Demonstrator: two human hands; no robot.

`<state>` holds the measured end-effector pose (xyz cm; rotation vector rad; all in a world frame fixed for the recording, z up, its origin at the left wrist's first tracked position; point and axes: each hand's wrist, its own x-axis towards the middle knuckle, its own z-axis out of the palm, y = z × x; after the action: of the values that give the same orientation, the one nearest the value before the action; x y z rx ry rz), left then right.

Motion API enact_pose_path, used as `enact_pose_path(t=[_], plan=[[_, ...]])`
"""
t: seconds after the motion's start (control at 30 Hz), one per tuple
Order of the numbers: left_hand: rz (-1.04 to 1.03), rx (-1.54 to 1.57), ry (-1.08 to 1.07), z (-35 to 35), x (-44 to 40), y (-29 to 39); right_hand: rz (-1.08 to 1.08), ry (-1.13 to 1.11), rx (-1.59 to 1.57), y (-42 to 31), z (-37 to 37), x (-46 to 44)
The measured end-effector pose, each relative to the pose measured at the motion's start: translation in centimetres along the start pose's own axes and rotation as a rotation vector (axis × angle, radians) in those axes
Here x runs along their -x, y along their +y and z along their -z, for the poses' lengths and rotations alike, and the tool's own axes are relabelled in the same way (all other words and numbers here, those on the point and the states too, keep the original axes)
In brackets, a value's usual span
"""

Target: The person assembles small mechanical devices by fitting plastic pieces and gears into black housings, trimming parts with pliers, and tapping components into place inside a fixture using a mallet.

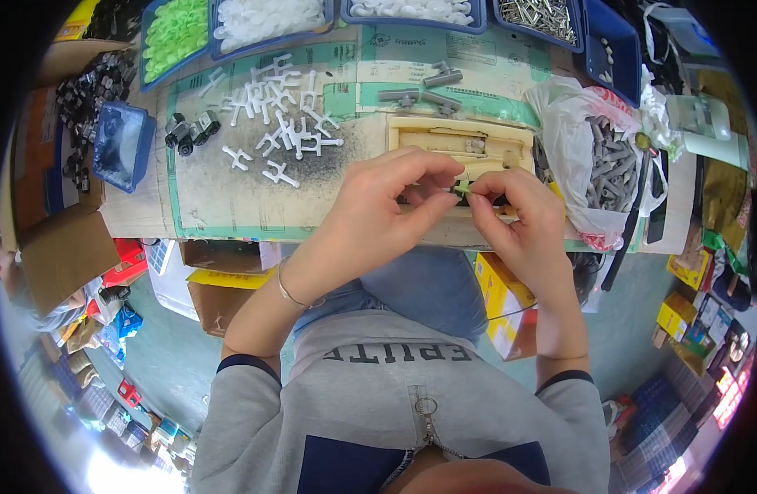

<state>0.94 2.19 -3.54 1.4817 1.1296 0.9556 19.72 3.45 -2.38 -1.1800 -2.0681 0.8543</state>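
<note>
A small light-green piece [461, 188] sits between the fingertips of my two hands, over the front part of a cream-coloured fixture [510, 142]. My right hand [522, 216] pinches it between thumb and forefinger. Beside it, my left hand [399, 198] has thumb and fingers curled close to the piece; what they hold, if anything, is too small to name. Several white branched plastic parts [292, 136] lie to the left on the bench. Behind the fixture are several grey cylindrical parts [441, 100].
Blue bins of green discs [177, 37], white discs [270, 25] and metal pins [540, 18] line the back. A plastic bag of grey parts [613, 169] lies right. Black parts [192, 130] and a blue tray [123, 146] are left.
</note>
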Motion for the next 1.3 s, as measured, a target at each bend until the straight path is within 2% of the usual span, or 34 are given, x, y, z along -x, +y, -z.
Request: enact_pose_path(t=[0.3,0.47,0.57,1.23,1.3], plan=[[-0.067,0.025,-0.003,0.1,-0.1,0.6,0.041,0.006,-0.046,-0.3,0.3,0.2],[0.030,0.152,-0.108,0.5,0.1,0.8,0.082,0.012,-0.078,-0.6,0.5,0.2],[0.066,0.183,-0.092,0.3,0.2,1.0,0.093,0.013,-0.083,-0.7,0.5,0.2],[0.030,0.105,-0.036,0.6,0.5,1.5,0.065,0.036,-0.033,-0.6,0.7,0.2],[0.002,0.068,-0.025,0.8,0.5,1.6,-0.002,0.059,-0.023,-0.5,0.7,0.3]])
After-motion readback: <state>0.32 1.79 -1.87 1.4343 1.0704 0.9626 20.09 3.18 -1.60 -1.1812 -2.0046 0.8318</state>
